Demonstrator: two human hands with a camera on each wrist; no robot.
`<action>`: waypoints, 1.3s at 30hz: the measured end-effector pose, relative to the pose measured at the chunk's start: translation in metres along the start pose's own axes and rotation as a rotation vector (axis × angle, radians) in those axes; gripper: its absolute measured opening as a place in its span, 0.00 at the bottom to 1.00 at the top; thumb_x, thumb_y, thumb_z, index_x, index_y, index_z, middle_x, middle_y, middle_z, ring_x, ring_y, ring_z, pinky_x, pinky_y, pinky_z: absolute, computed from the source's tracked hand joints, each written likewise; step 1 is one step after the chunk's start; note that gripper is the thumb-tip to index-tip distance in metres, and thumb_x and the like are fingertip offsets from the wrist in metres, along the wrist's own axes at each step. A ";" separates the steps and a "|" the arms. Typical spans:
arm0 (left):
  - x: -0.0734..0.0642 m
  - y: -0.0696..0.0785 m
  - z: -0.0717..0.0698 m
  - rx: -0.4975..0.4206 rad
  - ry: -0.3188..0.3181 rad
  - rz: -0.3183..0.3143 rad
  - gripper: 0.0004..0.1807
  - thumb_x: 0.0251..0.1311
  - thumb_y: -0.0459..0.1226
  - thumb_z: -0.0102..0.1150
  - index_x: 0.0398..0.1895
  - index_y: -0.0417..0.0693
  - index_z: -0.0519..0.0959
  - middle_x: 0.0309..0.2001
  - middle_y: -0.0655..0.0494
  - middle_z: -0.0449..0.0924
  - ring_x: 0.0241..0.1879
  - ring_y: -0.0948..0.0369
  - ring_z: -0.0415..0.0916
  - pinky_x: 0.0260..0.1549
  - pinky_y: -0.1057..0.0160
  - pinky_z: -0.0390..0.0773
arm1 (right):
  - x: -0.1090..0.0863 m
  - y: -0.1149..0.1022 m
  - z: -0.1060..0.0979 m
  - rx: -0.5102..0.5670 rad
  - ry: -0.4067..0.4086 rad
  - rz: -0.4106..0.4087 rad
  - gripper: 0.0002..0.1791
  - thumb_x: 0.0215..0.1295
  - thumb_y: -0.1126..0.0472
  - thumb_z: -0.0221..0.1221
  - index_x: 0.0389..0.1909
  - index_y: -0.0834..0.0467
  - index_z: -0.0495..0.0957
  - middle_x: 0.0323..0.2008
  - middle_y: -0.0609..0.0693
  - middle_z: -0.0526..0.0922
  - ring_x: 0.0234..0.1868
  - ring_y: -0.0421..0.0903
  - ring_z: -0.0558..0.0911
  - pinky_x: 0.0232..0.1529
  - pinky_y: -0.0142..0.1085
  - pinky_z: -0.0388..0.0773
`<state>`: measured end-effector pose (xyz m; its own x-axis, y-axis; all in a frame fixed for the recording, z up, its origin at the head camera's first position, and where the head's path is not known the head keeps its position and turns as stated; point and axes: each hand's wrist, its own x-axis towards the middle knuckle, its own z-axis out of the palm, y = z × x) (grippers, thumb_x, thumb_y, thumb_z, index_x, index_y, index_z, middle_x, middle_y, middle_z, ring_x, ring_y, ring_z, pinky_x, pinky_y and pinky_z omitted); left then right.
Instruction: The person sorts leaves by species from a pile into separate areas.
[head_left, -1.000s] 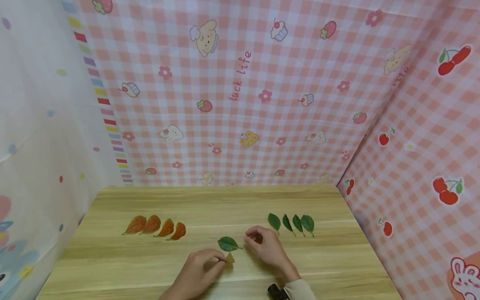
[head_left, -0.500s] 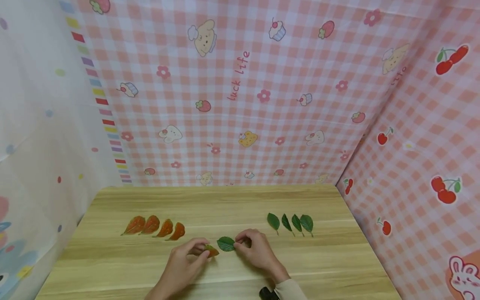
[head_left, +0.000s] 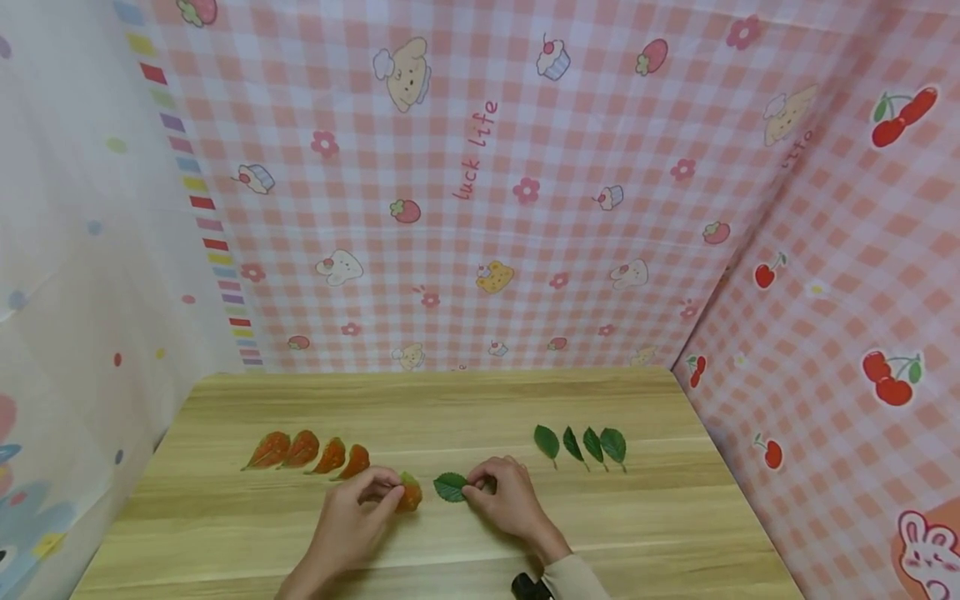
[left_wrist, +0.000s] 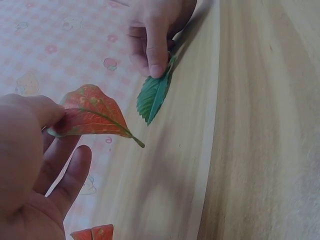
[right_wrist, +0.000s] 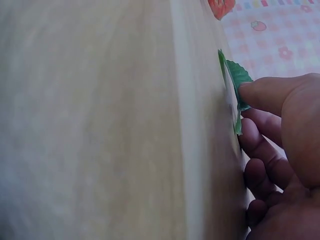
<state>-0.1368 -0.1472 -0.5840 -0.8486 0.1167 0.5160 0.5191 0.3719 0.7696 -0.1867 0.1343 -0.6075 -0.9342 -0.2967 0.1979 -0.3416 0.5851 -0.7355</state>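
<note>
My left hand (head_left: 351, 512) pinches a red-orange leaf (head_left: 409, 492) by its edge, left of the table's middle. In the left wrist view this leaf (left_wrist: 97, 112) shows its veins and a short greenish stem pointing away from the fingers. To the right, my right hand (head_left: 510, 498) pinches a green leaf (head_left: 450, 487) with serrated edges near its stem end. The left wrist view shows the right thumb on top of that green leaf (left_wrist: 154, 95). From the right wrist view, the green leaf (right_wrist: 239, 82) lies close to the tabletop, partly hidden by the thumb.
A row of several red-orange leaves (head_left: 303, 448) lies at the left of the wooden table (head_left: 450, 396). Several green leaves (head_left: 592, 445) lie in a row at the right. Patterned cloths (head_left: 480, 167) hang behind and at both sides.
My left hand has lifted the red-orange leaf and carried it left, turning its red face into view. My right hand has moved left and taken hold of the green leaf's stem end.
</note>
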 end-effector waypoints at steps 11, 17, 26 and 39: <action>0.000 0.000 -0.007 0.056 0.078 -0.087 0.14 0.65 0.22 0.76 0.50 0.44 0.90 0.45 0.51 0.95 0.41 0.70 0.89 0.39 0.71 0.90 | -0.001 0.000 -0.001 0.024 0.008 -0.010 0.05 0.70 0.60 0.77 0.34 0.49 0.91 0.33 0.40 0.90 0.36 0.39 0.74 0.50 0.35 0.61; 0.004 0.002 -0.010 0.097 0.076 -0.120 0.24 0.58 0.19 0.79 0.56 0.42 0.89 0.50 0.46 0.93 0.41 0.59 0.90 0.38 0.70 0.91 | 0.000 0.000 -0.001 0.031 -0.008 0.014 0.05 0.70 0.60 0.77 0.35 0.49 0.92 0.34 0.40 0.90 0.37 0.38 0.74 0.51 0.35 0.62; 0.014 -0.001 -0.012 0.132 0.047 -0.191 0.28 0.57 0.18 0.79 0.62 0.38 0.85 0.46 0.46 0.92 0.40 0.59 0.90 0.39 0.71 0.91 | 0.001 0.002 0.000 0.019 -0.009 0.017 0.05 0.70 0.60 0.77 0.35 0.48 0.91 0.33 0.39 0.89 0.37 0.37 0.75 0.52 0.36 0.63; 0.018 -0.006 -0.010 0.275 0.031 -0.196 0.19 0.59 0.23 0.81 0.50 0.39 0.84 0.35 0.52 0.94 0.29 0.67 0.87 0.31 0.70 0.87 | 0.000 0.002 -0.001 0.010 -0.011 0.019 0.06 0.70 0.60 0.77 0.34 0.47 0.91 0.33 0.39 0.89 0.36 0.37 0.75 0.50 0.34 0.65</action>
<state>-0.1544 -0.1564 -0.5755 -0.9237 -0.0083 0.3831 0.2960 0.6193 0.7272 -0.1873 0.1361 -0.6089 -0.9395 -0.2937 0.1764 -0.3223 0.5835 -0.7454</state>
